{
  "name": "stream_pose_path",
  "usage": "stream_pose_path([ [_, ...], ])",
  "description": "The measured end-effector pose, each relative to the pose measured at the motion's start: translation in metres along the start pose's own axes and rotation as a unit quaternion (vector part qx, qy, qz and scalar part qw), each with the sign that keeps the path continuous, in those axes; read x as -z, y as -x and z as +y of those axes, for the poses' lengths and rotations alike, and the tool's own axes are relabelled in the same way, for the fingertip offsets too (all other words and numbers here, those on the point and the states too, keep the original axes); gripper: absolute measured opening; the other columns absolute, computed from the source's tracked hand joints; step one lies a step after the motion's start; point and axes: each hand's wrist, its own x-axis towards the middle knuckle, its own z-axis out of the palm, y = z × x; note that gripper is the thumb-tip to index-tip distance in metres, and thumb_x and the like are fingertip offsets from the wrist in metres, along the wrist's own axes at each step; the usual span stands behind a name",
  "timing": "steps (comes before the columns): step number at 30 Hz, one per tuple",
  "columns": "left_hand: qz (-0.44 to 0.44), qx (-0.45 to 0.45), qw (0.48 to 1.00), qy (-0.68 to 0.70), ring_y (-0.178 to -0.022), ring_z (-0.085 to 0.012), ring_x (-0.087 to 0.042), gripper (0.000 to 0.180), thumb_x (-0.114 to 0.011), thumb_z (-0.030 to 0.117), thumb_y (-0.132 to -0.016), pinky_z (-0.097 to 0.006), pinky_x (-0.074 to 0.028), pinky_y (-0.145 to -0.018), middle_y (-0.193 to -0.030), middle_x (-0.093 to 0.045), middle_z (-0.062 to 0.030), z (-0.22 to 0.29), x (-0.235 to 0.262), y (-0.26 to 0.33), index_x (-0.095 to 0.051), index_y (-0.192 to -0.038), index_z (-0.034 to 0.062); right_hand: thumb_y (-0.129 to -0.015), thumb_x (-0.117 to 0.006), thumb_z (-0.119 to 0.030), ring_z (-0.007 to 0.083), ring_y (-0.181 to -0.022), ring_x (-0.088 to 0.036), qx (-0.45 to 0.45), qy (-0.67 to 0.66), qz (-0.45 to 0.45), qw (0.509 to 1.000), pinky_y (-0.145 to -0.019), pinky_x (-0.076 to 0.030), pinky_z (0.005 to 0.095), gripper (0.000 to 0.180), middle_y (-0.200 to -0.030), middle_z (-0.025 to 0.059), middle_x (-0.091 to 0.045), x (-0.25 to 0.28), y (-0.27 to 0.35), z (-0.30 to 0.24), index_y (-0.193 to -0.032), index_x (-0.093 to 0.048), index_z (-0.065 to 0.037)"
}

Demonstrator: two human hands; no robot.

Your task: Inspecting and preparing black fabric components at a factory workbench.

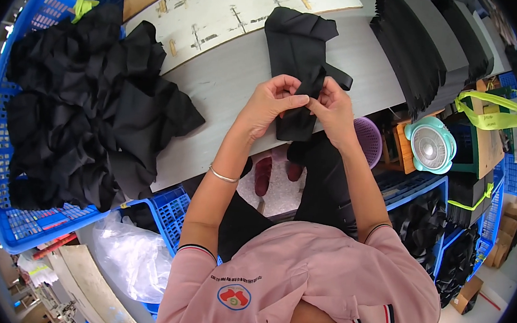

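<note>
**Operator:** Hand positions first. My left hand (pixel 271 101) and my right hand (pixel 332 109) meet over the near edge of the grey surface (pixel 228 85). Both are pinched shut on one black fabric piece (pixel 301 54), thumbs against fingers, knuckles almost touching.

**Inspector:** Location of the piece?

**Operator:** It lies flat on the surface ahead of me. Its far end points toward the white board (pixel 235 5). Its near end hangs over the edge, between my hands. A narrow strap (pixel 338 77) sticks out on the right side.

**Inspector:** Handling properties?

**Operator:** In my judgement it is light, soft and limp. It should fold wherever it is unsupported and offer no stiffness. I judge the hem or a fold line the best place to grip, using fingertips. It looks matte, so it is unlikely to slip.

**Inspector:** Surroundings?

**Operator:** A blue basket (pixel 2 139) heaped with black cloth stands to my left. A stack of black pieces (pixel 410 45) lies far right. A small round fan (pixel 430 146) and a purple basket (pixel 368 140) sit below the surface on the right.

**Inspector:** Limits of view?

**Operator:** My fingers cover the exact spot being worked. Black on black hides seams and layers. I cannot tell whether the piece is one layer or several.
</note>
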Motion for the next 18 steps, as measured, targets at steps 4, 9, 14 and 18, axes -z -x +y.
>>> stream_pose_path([
  [4, 0.020, -0.055, 0.997, -0.055, -0.069, -0.0031, -0.051, 0.017, -0.078, 0.006, -0.081, -0.018, -0.039, -0.061, -0.080, -0.057, 0.0060, -0.009, -0.003, -0.003, -0.065, -0.092, 0.0082, -0.082, -0.066, 0.003, 0.0079, -0.069, -0.053, -0.003, 0.108, -0.015, 0.994, -0.061, -0.045, 0.0250, 0.022, -0.080, 0.0013, -0.057, -0.002, 0.002, -0.001, -0.100, -0.054, -0.002],
  [9, 0.240, -0.269, 0.926, -0.114, -0.064, -0.0053, -0.047, 0.017, -0.062, -0.009, -0.080, -0.020, -0.038, -0.058, -0.080, -0.057, 0.0037, -0.009, 0.008, 0.001, -0.063, -0.085, 0.0073, -0.072, -0.061, 0.008, 0.0122, -0.060, -0.053, 0.193, 0.373, 0.141, 0.897, -0.063, -0.047, 0.0249, 0.035, -0.083, 0.0066, -0.060, 0.025, -0.008, -0.027, -0.105, -0.060, -0.005],
  [14, 0.291, -0.324, 0.849, -0.299, -0.061, -0.0080, -0.043, 0.031, -0.053, -0.015, -0.073, -0.023, -0.039, -0.058, -0.095, -0.060, -0.0012, -0.003, 0.001, 0.019, -0.063, -0.095, 0.0048, -0.077, -0.076, -0.009, 0.0200, -0.070, -0.058, 0.259, 0.415, 0.113, 0.865, -0.063, -0.050, 0.0324, 0.041, -0.103, 0.0090, -0.058, 0.061, -0.017, -0.063, -0.116, -0.060, -0.008],
  [18, 0.281, -0.310, 0.861, -0.288, -0.062, -0.0069, -0.045, 0.033, -0.059, -0.012, -0.077, -0.022, -0.041, -0.057, -0.105, -0.059, -0.0023, 0.000, -0.008, 0.035, -0.064, -0.106, 0.0042, -0.078, -0.080, -0.029, 0.0318, -0.109, -0.057, 0.374, 0.629, 0.286, 0.619, -0.090, -0.047, 0.0432, 0.049, -0.122, 0.0105, -0.059, 0.127, -0.039, -0.110, -0.120, -0.062, -0.010],
])
